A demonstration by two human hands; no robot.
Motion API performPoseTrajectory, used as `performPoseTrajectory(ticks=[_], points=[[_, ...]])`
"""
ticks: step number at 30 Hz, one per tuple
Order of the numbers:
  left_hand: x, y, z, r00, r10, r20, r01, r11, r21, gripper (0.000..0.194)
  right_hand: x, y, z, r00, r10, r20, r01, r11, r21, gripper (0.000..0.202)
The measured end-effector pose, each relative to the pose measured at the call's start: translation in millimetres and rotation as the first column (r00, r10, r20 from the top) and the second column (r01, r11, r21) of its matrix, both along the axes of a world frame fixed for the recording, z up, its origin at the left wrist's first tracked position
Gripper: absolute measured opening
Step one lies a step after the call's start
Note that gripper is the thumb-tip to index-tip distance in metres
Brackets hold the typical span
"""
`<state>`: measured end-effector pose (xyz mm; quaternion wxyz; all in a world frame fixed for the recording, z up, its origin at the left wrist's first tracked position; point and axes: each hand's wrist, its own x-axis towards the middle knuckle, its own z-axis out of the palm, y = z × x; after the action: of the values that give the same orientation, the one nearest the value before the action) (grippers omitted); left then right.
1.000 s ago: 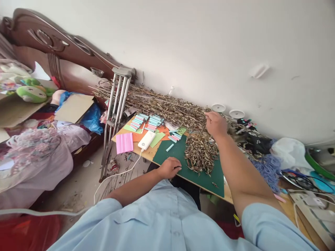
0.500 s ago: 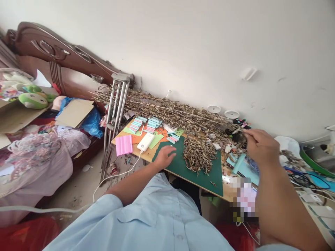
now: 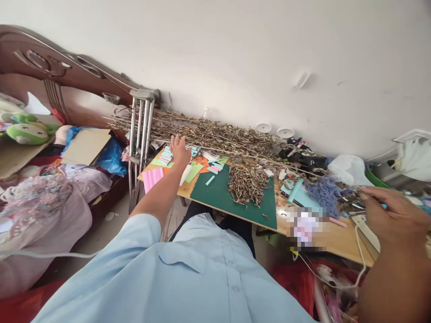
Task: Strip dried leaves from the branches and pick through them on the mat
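Observation:
My left hand (image 3: 181, 151) reaches over several small blue and pink paper rolls (image 3: 165, 156) at the table's left end, its fingers spread. Whether it touches them I cannot tell. My right hand (image 3: 397, 213) is at the far right with thumb and fingers closed together; a dark, dry-looking clump shows by the fingertips, but what they hold is unclear. A heap of dried leaves (image 3: 247, 184) lies on the green mat (image 3: 215, 193). One short blue roll (image 3: 210, 180) lies alone on the mat, near a small group of rolls (image 3: 214, 168).
Long dried plant stalks (image 3: 215, 130) lie along the wall. Metal crutches (image 3: 143, 121) stand at the table's left end. Blue yarn-like strands (image 3: 323, 193), a blue tube (image 3: 295, 190) and a white cable (image 3: 360, 255) are on the right. A bed holds cloth and cardboard (image 3: 85, 146).
My left hand has moved forward and left from the mat to the rolls, leaving a blue roll visible. My right hand has moved right and nearer, away from the clutter by the wall.

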<state>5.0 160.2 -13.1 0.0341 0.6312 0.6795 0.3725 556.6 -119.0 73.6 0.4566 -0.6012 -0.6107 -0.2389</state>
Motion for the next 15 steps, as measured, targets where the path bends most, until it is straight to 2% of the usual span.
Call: performPoseTrajectory(ticks=[2,3,5,7,11,12,15], points=[[-6.8,-2.7,4.1,0.997,-0.038,-0.073,0.041,0.998,0.044,0.032,15.5,-2.2,-2.6,1.000,-0.028,0.008,0.028,1.000,-0.005,0.016],[-9.1,-5.9,7.0,0.991,-0.074,-0.112,0.080,0.995,0.051,0.026,25.0,0.0,-3.7,0.998,-0.057,0.017,0.057,0.998,-0.014,0.016],[-11.6,-15.6,14.3,0.965,-0.170,-0.198,0.177,0.984,0.017,0.028,46.3,10.4,-4.1,0.987,-0.153,0.040,0.154,0.988,-0.023,0.016],[-12.0,-29.7,21.8,0.925,-0.258,-0.278,0.246,0.966,-0.077,0.030,67.8,26.2,-0.7,0.955,-0.273,0.114,0.276,0.961,-0.011,0.015],[-15.5,-72.8,32.7,0.870,-0.361,-0.336,0.286,0.924,-0.253,0.032,98.6,52.9,13.5,0.871,-0.431,0.235,0.432,0.900,0.052,0.008],[-18.3,-86.3,34.0,0.867,-0.376,-0.327,0.292,0.915,-0.277,0.033,101.9,55.8,16.5,0.864,-0.430,0.262,0.433,0.900,0.050,0.007],[-29.8,-130.2,32.5,0.897,-0.390,-0.209,0.306,0.888,-0.344,0.032,93.5,57.8,19.0,0.872,-0.360,0.331,0.328,0.933,0.151,0.033]])
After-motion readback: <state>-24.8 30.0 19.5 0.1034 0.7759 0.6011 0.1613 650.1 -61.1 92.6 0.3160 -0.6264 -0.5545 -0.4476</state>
